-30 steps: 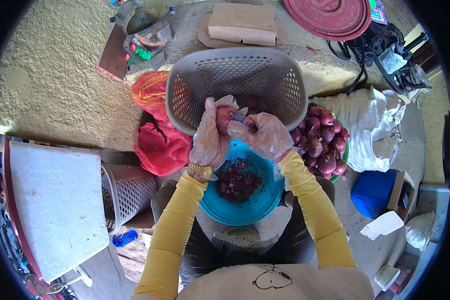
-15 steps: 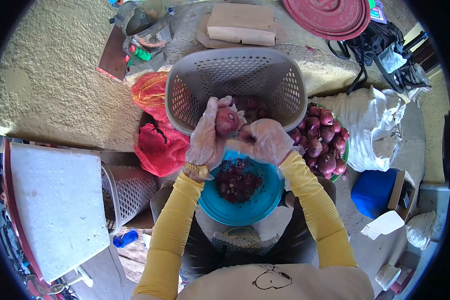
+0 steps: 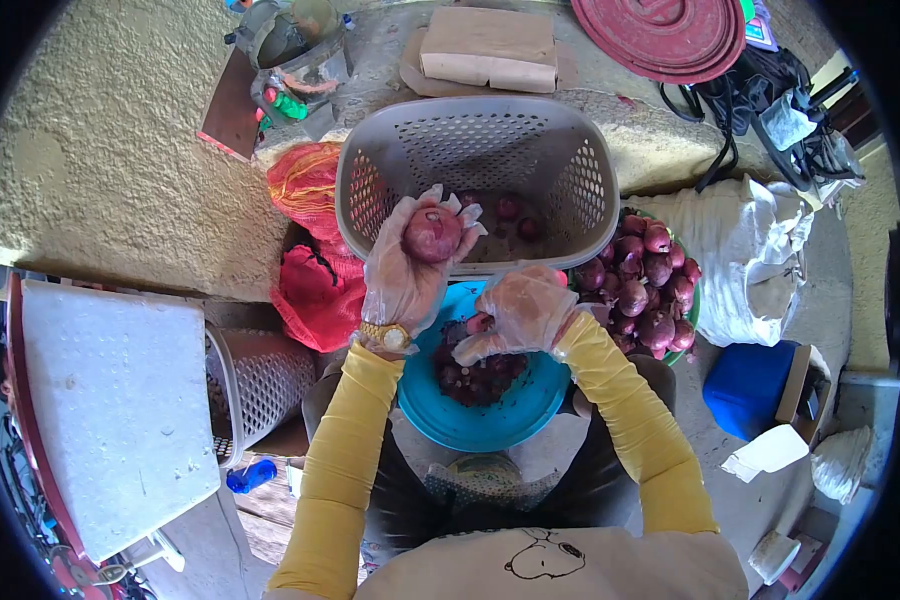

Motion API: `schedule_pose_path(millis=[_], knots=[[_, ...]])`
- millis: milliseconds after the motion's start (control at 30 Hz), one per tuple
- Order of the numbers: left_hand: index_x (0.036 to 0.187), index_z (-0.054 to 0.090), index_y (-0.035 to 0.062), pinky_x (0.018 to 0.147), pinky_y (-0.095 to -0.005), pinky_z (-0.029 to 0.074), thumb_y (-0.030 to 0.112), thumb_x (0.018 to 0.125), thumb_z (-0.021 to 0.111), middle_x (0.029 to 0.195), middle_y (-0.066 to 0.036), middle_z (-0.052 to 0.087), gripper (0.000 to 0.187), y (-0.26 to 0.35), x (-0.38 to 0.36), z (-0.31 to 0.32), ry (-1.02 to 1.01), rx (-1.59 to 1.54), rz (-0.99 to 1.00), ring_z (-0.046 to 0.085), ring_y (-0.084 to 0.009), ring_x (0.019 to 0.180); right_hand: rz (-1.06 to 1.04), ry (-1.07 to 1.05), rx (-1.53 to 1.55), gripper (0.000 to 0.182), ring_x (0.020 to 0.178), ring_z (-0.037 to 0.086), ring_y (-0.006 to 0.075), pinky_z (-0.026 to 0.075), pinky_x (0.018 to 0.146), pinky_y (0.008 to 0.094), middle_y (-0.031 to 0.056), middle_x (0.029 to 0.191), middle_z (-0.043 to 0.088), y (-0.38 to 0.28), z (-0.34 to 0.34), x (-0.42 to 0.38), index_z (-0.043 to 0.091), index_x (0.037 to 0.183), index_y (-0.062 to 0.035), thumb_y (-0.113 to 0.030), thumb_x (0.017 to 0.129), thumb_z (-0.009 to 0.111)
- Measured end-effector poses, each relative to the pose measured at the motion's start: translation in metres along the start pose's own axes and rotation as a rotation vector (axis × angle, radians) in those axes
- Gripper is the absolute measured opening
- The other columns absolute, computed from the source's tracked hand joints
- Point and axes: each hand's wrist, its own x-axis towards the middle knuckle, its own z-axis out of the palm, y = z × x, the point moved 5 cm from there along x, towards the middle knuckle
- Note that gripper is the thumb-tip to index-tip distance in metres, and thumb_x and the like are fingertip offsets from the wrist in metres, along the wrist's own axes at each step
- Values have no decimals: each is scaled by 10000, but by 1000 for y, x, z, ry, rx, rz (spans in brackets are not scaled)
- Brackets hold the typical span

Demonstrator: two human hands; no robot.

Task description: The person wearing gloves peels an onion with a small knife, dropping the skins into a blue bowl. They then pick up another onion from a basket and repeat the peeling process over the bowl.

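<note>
My left hand (image 3: pixel 402 270), in a clear plastic glove, is wrapped round a red onion (image 3: pixel 433 235) at the near rim of the grey-brown basket (image 3: pixel 475 266). Inside that basket lie a few more red onions (image 3: pixel 508 208). My right hand (image 3: pixel 525 310), gloved too, is closed over the turquoise basin (image 3: pixel 482 432). A bit of pinkish red shows at its fingers, but what it holds is mostly hidden. Dark red onion trimmings and peelings (image 3: pixel 475 380) lie in the basin, below my right hand.
Several red onions (image 3: pixel 632 297) fill a green-rimmed container on the right, beside a white sack (image 3: pixel 740 260). A red mesh bag (image 3: pixel 315 290) is left of the basket. A white foam board (image 3: pixel 115 400) and another basket (image 3: pixel 270 385) stand at left, a blue container (image 3: pixel 750 390) at right.
My hands have moved apart. The left turned the onion up slightly leftward, while the right dropped away from it, down over the basin.
</note>
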Motion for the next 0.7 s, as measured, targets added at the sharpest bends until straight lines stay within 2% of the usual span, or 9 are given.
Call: schedule_pose_path(millis=[133, 200, 233, 267, 333, 367, 433, 500, 700], knots=[[1301, 559, -25, 1100, -605, 486, 304, 1060, 567, 1268, -220, 605, 408, 5, -1, 0, 66, 85, 133, 583, -399, 1256, 44, -17, 98, 685, 676, 689, 368, 526, 640, 464, 155, 672, 682, 1, -14, 4, 773, 763, -93, -773, 685, 793], [1272, 568, -9, 1047, -563, 539, 341, 1054, 592, 1242, -207, 638, 413, 2, -2, 5, 26, 79, 54, 617, -397, 1228, 177, 218, 212, 660, 662, 684, 361, 520, 628, 443, 173, 684, 686, 9, -24, 5, 778, 812, -57, -705, 701, 840], [1272, 568, -9, 1047, -563, 539, 341, 1054, 592, 1242, -207, 638, 413, 1, -2, 5, 25, 78, 54, 617, -397, 1228, 257, 242, 267, 699, 741, 703, 375, 537, 704, 472, 193, 750, 705, 15, -22, 4, 801, 943, -74, -737, 725, 805], [1269, 573, -10, 1036, -554, 545, 370, 1065, 573, 1226, -205, 647, 431, -2, -2, 3, 46, 94, 56, 629, -395, 1210, 259, 242, 266, 699, 741, 703, 375, 537, 704, 472, 193, 750, 705, 14, -22, 4, 801, 943, -74, -737, 725, 805], [1267, 579, -12, 1025, -546, 550, 399, 1077, 554, 1210, -204, 656, 453, -10, -2, 1, 67, 110, 57, 641, -394, 1193, 394, 287, 538, 696, 742, 704, 364, 546, 699, 442, 211, 781, 709, 16, -22, 6, 777, 972, -38, -692, 741, 826], [1260, 582, -13, 1027, -543, 547, 419, 1084, 536, 1197, -203, 661, 469, -12, -1, 0, 78, 115, 79, 650, -395, 1173, 395, 288, 538, 696, 742, 704, 364, 546, 699, 442, 211, 781, 709, 12, -24, 8, 777, 972, -38, -692, 741, 826], [1253, 586, -15, 1028, -541, 543, 439, 1091, 519, 1184, -201, 665, 487, -18, 1, -2, 89, 120, 99, 659, -396, 1153, 431, 417, 583, 515, 614, 499, 123, 490, 605, 347, 95, 661, 635, 9, -31, 7, 760, 869, -6, -496, 787, 895], [1261, 590, -1, 1082, -559, 509, 450, 1087, 520, 1212, -205, 668, 488, -20, 1, -4, 111, 167, 133, 627, -410, 1215, 410, 431, 582, 528, 600, 505, 137, 487, 602, 355, 99, 660, 640, 14, -24, 11, 763, 884, -8, -511, 787, 889], [1216, 612, 1, 1085, -539, 508, 440, 1090, 522, 1173, -185, 673, 465, -21, 2, -3, 89, 157, 149, 630, -393, 1204, 435, 385, 455, 578, 548, 509, 226, 484, 601, 388, 130, 614, 614, 18, -23, 13, 776, 913, -23, -586, 804, 842]])
